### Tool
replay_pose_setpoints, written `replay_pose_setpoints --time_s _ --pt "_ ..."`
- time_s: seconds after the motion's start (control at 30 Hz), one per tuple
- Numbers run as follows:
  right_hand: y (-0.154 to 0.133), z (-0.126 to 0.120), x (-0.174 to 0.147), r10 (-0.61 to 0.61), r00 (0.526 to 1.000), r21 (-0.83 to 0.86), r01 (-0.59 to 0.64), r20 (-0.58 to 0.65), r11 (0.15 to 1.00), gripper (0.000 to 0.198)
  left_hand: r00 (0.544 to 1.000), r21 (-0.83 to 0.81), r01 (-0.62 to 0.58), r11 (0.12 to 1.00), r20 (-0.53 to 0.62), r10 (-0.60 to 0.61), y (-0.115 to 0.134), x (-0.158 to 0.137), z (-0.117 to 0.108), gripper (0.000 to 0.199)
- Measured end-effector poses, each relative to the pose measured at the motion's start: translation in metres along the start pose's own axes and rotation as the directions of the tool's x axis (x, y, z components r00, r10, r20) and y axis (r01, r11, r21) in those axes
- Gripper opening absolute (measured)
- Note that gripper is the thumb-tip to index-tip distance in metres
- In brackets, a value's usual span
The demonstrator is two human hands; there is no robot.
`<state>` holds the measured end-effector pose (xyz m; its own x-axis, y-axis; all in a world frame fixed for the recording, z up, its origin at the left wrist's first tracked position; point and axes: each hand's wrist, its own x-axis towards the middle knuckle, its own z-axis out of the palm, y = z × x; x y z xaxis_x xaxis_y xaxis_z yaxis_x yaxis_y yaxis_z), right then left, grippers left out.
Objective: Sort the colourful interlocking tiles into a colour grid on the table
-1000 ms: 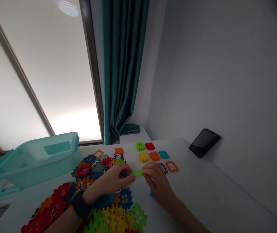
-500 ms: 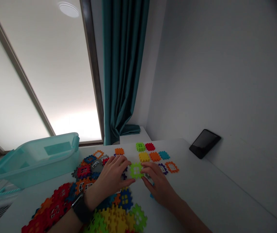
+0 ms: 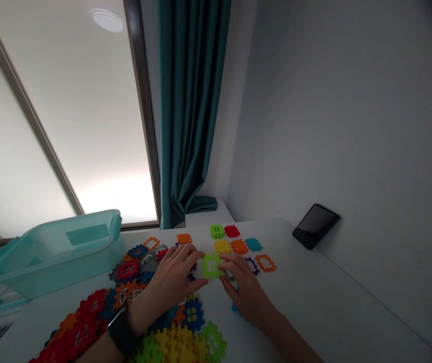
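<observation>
A lime green interlocking building tile point(image 3: 211, 265) with a window-like centre is held between my two hands above the white table. My left hand point(image 3: 176, 269), with a dark watch on its wrist, has its fingertips and thumb at the tile's left edge. On the opposite edge, my right hand point(image 3: 244, 285) pinches the tile with thumb and fingers. Some small tiles lie partly hidden beneath the right hand. Just beyond it are a yellow tile point(image 3: 223, 246), an orange tile point(image 3: 239, 246) and a blue tile point(image 3: 254, 244), lying flat in loose rows.
Mixed tiles are heaped left of and below my left hand, including red tiles point(image 3: 81, 333) and stacked yellow tiles point(image 3: 178, 345). A teal plastic bin point(image 3: 68, 262) stands at the left. A black tablet point(image 3: 316, 226) leans by the wall at right. Behind hangs a teal curtain point(image 3: 191, 111).
The view has shifted slightly. Both hands stay at the lime green tile, with almost no visible movement.
</observation>
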<state>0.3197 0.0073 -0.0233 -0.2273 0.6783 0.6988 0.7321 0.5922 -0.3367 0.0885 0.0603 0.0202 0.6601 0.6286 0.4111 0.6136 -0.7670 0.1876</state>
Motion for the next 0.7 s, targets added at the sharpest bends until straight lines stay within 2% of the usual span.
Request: replay_pose_setpoints --time_s 0.23,0.43,0.7 --pt "0.002 0.001 0.000 0.006 1.000 -0.012 -0.006 -0.008 1.000 0.016 0.999 -0.001 0.038 0.999 0.037 -0.038 0.006 0.005 -0.004 0.046" --pt "0.004 -0.001 0.002 0.085 0.996 -0.012 -0.085 -0.004 0.996 0.031 0.994 -0.047 0.107 0.993 0.043 -0.105 -0.001 0.014 -0.003 0.044" --pt "0.028 -0.005 -0.002 0.127 0.992 -0.045 -0.128 -0.022 0.991 0.040 0.979 -0.334 0.203 0.920 0.074 -0.189 -0.021 0.040 0.025 0.043"
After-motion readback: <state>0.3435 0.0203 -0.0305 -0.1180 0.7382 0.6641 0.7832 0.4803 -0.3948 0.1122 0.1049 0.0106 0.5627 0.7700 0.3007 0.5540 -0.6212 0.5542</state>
